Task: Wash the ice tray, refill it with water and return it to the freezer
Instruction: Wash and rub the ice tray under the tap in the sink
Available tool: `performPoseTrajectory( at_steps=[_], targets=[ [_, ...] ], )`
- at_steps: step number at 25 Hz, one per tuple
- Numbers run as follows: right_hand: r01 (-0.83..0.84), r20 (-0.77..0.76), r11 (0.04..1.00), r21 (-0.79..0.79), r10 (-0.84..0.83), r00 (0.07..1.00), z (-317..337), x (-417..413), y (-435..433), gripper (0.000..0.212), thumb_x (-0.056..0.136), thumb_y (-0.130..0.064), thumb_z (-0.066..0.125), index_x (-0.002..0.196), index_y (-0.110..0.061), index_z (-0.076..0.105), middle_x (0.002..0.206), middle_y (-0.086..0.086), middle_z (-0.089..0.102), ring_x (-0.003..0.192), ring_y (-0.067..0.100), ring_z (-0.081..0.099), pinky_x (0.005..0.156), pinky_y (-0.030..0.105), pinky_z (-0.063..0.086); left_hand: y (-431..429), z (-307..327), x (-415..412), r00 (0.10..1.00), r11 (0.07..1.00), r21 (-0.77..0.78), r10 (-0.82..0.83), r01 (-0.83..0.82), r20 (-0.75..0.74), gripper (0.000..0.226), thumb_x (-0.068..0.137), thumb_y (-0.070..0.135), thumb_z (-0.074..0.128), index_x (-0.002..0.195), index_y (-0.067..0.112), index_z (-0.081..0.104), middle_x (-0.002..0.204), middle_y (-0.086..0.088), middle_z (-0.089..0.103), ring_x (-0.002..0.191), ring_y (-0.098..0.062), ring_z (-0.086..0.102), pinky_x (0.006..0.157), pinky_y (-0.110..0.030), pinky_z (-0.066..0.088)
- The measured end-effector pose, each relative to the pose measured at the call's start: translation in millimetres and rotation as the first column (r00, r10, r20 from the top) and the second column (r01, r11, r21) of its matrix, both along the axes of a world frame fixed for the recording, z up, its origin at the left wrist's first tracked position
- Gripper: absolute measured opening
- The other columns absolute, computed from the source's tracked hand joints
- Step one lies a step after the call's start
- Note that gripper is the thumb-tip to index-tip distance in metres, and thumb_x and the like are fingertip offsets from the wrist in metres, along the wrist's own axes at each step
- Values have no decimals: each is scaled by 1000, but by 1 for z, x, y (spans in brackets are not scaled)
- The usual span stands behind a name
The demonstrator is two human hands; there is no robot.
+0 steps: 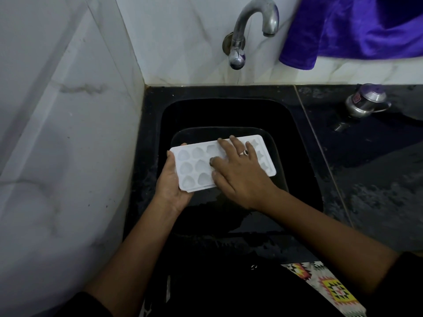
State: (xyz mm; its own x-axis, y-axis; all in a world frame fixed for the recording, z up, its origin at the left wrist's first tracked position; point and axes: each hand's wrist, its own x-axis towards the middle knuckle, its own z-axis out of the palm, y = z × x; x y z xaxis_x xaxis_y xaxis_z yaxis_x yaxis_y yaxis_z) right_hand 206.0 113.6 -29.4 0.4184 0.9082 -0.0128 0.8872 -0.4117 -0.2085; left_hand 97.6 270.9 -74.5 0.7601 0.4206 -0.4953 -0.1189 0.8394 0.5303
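A white plastic ice tray [194, 163] with shaped cavities is held level over the black sink [304, 156]. My left hand [170, 184] grips its left end from below, thumb along the edge. My right hand [238, 170], wearing a ring, lies flat on top of the tray with the fingers spread over the cavities, covering its middle. The metal tap [251, 26] stands on the wall above the sink; no water stream is visible.
A steel pot with a lid [366, 101] sits on the wet black counter to the right. A purple cloth [357, 26] hangs at the upper right. Marble wall [57, 110] closes off the left side. A patterned cloth [329, 289] lies at the lower right.
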Motion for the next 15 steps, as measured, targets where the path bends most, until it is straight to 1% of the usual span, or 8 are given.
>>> performPoseTrajectory(
  at_steps=[2, 5, 6, 9, 10, 11, 13, 15],
  targets=[
    [-23, -1, 1000, -3, 23, 1000, -3, 3, -6, 51, 104, -49, 24, 143, -30, 51, 166, 15, 24, 156, 42, 11, 123, 67, 8, 4, 1, -2, 1000, 1000, 26, 3, -3, -17, 58, 109, 60, 35, 143, 20, 60, 141, -19, 66, 126, -39, 66, 110, -62, 48],
    [59, -39, 998, 19, -58, 998, 3, 6, 2, 47, 104, -49, 23, 128, -28, 58, 167, 16, 25, 157, 41, 11, 124, 65, 7, -5, 2, 0, 1000, 1000, 22, -19, 19, -5, 54, 109, 58, 33, 131, 21, 65, 132, -17, 72, 116, -35, 71, 106, -60, 50],
    [51, -34, 998, 20, -51, 998, 3, 4, 3, 45, 105, -48, 25, 125, -26, 58, 166, 16, 26, 157, 41, 11, 124, 65, 8, -5, 1, 1, 1000, 1000, 19, -25, 25, -2, 54, 109, 59, 33, 133, 21, 63, 133, -17, 71, 117, -35, 70, 105, -59, 51],
    [-24, 1, 1000, -2, 24, 1000, -3, -1, -4, 50, 105, -48, 25, 143, -28, 51, 167, 15, 24, 157, 41, 11, 123, 66, 8, 7, -4, -1, 999, 999, -30, -31, 31, 11, 65, 109, 61, 36, 152, 15, 52, 148, -21, 61, 133, -40, 61, 113, -62, 46],
    [-10, -3, 1000, 3, 10, 1000, -1, 3, -4, 52, 105, -49, 23, 143, -30, 52, 167, 15, 23, 157, 41, 10, 123, 66, 7, 8, -5, -1, 999, 999, -26, -41, 41, 15, 66, 109, 61, 37, 154, 15, 51, 149, -22, 59, 136, -42, 59, 114, -63, 44],
    [26, -20, 999, 19, -26, 999, 2, 6, -2, 51, 104, -50, 23, 138, -31, 55, 167, 15, 24, 157, 41, 10, 123, 67, 7, 5, -4, 1, 998, 998, -31, -56, 57, 21, 64, 109, 61, 37, 153, 17, 52, 148, -22, 60, 135, -41, 60, 114, -63, 45],
    [67, -34, 997, 38, -66, 997, 5, 5, 4, 47, 104, -49, 24, 124, -26, 59, 167, 16, 26, 157, 41, 12, 123, 67, 9, -2, -2, 3, 999, 999, -21, -48, 49, 19, 60, 108, 62, 33, 144, 21, 58, 141, -19, 66, 126, -38, 67, 105, -60, 53],
    [8, -5, 1000, 24, -8, 1000, 0, -1, 3, 45, 106, -48, 26, 130, -25, 57, 166, 16, 25, 157, 41, 12, 123, 66, 10, 3, -2, 1, 999, 999, -23, -30, 31, 25, 59, 109, 62, 33, 143, 21, 59, 141, -18, 67, 123, -36, 69, 97, -56, 58]
  ],
)
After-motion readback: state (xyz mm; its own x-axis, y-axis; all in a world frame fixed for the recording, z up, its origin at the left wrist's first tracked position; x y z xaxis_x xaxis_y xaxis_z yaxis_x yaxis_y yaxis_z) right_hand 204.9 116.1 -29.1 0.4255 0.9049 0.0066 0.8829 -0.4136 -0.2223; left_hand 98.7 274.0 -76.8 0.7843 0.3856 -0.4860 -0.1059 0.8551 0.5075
